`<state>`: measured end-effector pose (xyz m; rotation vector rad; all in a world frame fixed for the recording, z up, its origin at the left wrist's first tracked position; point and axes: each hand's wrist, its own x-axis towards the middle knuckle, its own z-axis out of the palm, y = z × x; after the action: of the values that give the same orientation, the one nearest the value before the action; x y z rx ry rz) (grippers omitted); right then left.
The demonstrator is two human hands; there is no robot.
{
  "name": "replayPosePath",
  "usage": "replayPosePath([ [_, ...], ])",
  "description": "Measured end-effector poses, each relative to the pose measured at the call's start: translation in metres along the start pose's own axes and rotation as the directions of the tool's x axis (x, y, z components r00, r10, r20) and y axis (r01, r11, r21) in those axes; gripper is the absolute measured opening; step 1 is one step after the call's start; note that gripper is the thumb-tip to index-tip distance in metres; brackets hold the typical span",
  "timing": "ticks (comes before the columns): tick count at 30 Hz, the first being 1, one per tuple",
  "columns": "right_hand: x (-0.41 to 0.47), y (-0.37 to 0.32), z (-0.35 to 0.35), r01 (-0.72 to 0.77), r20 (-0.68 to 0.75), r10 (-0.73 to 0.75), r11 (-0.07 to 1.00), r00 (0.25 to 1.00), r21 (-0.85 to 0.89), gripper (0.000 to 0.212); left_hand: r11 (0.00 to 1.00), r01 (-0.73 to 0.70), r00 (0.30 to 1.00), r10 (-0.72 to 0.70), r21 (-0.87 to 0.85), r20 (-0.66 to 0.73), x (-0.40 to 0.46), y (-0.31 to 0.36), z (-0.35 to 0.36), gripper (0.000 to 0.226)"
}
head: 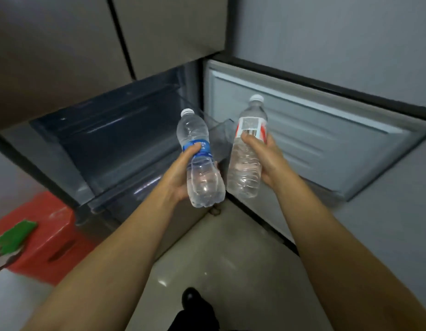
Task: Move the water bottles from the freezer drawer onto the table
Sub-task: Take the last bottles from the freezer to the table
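Note:
My left hand [181, 173] grips a clear water bottle with a blue label [200, 161] around its middle, cap pointing up and away. My right hand [267, 158] holds a second clear bottle with a red and white label [248, 154], also upright. Both bottles hang in the air in front of the open freezer drawer [116, 149], a dark compartment at the left centre that looks empty inside. The two bottles are close together but apart.
The open freezer door [314, 139] with its pale inner panel stands to the right. Closed fridge doors [63, 44] rise above. A red plastic stool [47, 237] with a green item on it sits on the floor at the left. My shoe [195, 304] shows below on the tiled floor.

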<state>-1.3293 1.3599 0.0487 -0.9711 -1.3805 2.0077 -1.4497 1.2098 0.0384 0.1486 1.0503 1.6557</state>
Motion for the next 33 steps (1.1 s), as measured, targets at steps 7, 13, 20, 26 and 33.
replayPosePath([
  [7,-0.114,0.038,-0.130,0.125,-0.393,-0.224,0.957,0.892,-0.263,0.058,0.869,-0.143,0.990,0.131,0.474,0.058,-0.005,-0.112,0.081,0.049],
  [13,-0.197,0.077,-0.182,0.080,-0.564,-0.278,0.933,0.777,-0.350,0.062,0.687,-0.123,0.984,-0.011,0.717,0.180,-0.024,-0.190,0.107,0.051],
  [20,-0.266,0.112,-0.198,0.023,-0.777,-0.319,0.930,0.542,-0.366,0.081,0.561,-0.195,0.920,-0.180,0.804,0.349,-0.033,-0.238,0.139,0.056],
  [26,-0.314,0.142,-0.167,-0.012,-0.924,-0.276,0.957,0.266,-0.290,0.079,0.559,-0.251,0.812,-0.323,0.790,0.486,-0.047,-0.255,0.142,0.054],
  [33,-0.381,0.173,-0.115,-0.031,-0.972,-0.231,0.973,-0.047,-0.230,0.077,0.532,-0.288,0.600,-0.548,0.796,0.583,-0.097,-0.284,0.140,0.050],
])
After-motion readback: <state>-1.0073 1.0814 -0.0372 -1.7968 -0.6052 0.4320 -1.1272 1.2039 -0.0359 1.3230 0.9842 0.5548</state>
